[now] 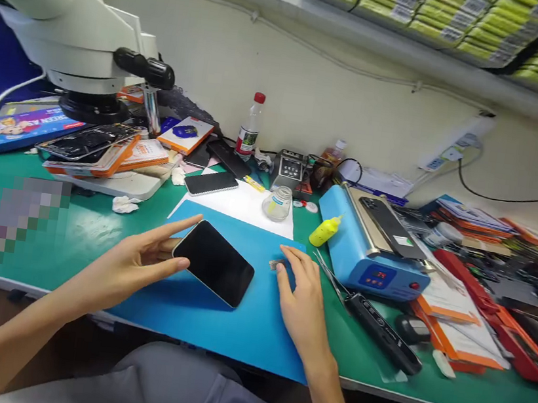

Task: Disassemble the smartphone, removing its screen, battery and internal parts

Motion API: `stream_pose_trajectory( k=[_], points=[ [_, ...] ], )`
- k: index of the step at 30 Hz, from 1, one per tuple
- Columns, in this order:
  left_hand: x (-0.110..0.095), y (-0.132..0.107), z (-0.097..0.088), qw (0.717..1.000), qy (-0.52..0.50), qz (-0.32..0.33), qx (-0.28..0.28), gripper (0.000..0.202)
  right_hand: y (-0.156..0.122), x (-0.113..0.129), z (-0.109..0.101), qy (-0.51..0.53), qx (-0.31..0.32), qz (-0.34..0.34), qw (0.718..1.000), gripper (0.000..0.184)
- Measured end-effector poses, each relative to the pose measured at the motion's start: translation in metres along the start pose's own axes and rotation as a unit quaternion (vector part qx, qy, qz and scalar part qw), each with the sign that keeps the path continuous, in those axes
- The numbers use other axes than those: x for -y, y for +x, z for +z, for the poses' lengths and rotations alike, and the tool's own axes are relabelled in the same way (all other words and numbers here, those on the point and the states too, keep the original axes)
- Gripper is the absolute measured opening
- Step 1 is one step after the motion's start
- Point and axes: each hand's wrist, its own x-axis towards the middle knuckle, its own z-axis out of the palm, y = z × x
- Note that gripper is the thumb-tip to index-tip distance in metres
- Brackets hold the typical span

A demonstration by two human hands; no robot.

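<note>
A black smartphone (214, 262) is lifted at a tilt over the blue work mat (233, 322). My left hand (142, 261) holds its left end between thumb and fingers. My right hand (297, 291) rests on the mat to the right of the phone, fingers curled down, fingertips touching a small dark metal part (274, 264).
A white microscope (73, 30) stands at the back left over a stack of phones and boxes. A blue heating machine (371, 254) with a phone on top, a yellow bottle (325, 230), a glass jar (277, 203), tweezers (331, 276) and a black tool (383, 332) lie right of the mat.
</note>
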Motion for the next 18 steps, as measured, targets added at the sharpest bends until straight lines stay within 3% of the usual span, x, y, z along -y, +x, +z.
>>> stream_pose_trajectory(
  k=[3,7,11,14,16,18],
  points=[
    [-0.009,0.012,-0.006,0.999,-0.027,-0.035,0.021,0.077,-0.002,-0.001,-0.003,0.009,-0.010,0.000,1.000,0.037],
    [-0.011,0.019,-0.023,0.994,0.073,-0.040,0.077,0.045,-0.004,-0.002,-0.004,0.027,-0.020,-0.010,0.999,0.035],
    [-0.002,0.008,-0.027,0.983,0.176,-0.028,0.036,0.036,-0.003,-0.005,-0.003,0.041,-0.020,-0.021,0.999,0.034],
    [0.004,-0.002,-0.016,0.992,0.114,0.018,-0.054,0.036,-0.001,-0.005,-0.003,0.049,-0.015,-0.027,0.998,0.033],
    [0.006,-0.003,-0.007,0.993,0.013,0.056,-0.106,0.038,-0.001,-0.005,-0.003,0.056,-0.012,-0.030,0.998,0.033],
    [0.006,0.000,0.002,0.982,-0.115,0.097,-0.117,0.042,-0.001,-0.004,-0.003,0.061,-0.009,-0.040,0.997,0.033]
  ],
)
